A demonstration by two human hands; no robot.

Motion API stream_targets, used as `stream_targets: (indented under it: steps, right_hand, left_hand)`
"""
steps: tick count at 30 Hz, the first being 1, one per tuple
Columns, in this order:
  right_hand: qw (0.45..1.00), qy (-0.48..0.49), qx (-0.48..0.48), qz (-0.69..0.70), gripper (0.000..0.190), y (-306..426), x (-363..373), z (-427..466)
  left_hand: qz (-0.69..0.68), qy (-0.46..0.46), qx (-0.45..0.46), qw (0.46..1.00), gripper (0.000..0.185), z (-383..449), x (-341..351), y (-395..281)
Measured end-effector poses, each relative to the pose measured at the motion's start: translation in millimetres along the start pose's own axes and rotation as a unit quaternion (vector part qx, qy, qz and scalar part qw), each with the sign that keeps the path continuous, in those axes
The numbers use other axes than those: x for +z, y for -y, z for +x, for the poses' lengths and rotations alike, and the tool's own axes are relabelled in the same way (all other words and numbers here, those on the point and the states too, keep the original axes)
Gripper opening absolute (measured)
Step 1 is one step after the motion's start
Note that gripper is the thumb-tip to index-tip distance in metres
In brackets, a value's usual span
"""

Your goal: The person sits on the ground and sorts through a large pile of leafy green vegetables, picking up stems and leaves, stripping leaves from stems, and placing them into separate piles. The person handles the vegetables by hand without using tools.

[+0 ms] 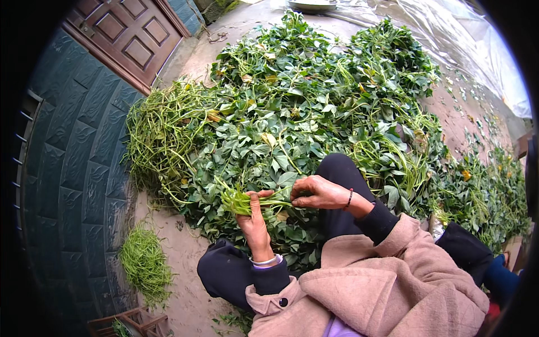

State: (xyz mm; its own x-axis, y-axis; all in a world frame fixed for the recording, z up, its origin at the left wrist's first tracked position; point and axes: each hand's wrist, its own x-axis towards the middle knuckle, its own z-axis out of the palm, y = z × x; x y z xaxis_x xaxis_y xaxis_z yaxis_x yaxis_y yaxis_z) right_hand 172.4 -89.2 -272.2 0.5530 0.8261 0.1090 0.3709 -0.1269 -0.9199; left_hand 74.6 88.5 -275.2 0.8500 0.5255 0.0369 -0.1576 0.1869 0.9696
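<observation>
A bundle of pale green leaf stalks (236, 202) is gripped in my left hand (256, 219), thumb across the top and cut ends pointing left. My right hand (316, 192) has its fingers pinched at the other end of the stalks, close to a green leaf (287, 179); what exactly lies between the fingertips is hidden. Both hands are above a broad heap of leafy vines (269, 126), which look like sweet potato vines, spread in front of my knees.
Bare stems (164, 126) are piled at the heap's left side. A smaller mound of trimmed stalks (145, 263) sits on the concrete floor (189, 261) near the tiled wall (80, 168). A wooden stool or chair (139, 320) stands lower left. Plastic sheeting (471, 42) and a metal basin (312, 4) lie beyond.
</observation>
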Motion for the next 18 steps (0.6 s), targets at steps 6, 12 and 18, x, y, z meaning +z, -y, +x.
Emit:
stream_targets:
  steps: [6, 12, 18]
  right_hand:
    - [0.994, -0.065, 0.048, 0.067, 0.017, -6, 12, -2]
    - [0.924, -0.269, 0.154, 0.225, 0.013, -33, 7, 3]
    - [0.979, -0.043, 0.051, 0.192, 0.028, -15, 5, 16]
  left_hand:
    - [-0.018, -0.002, -0.006, 1.0, 0.017, -3, 3, -1]
    - [-0.068, -0.049, 0.009, 0.996, 0.018, -2, -2, -8]
    - [-0.094, -0.001, -0.022, 0.995, 0.019, 0, -7, -2]
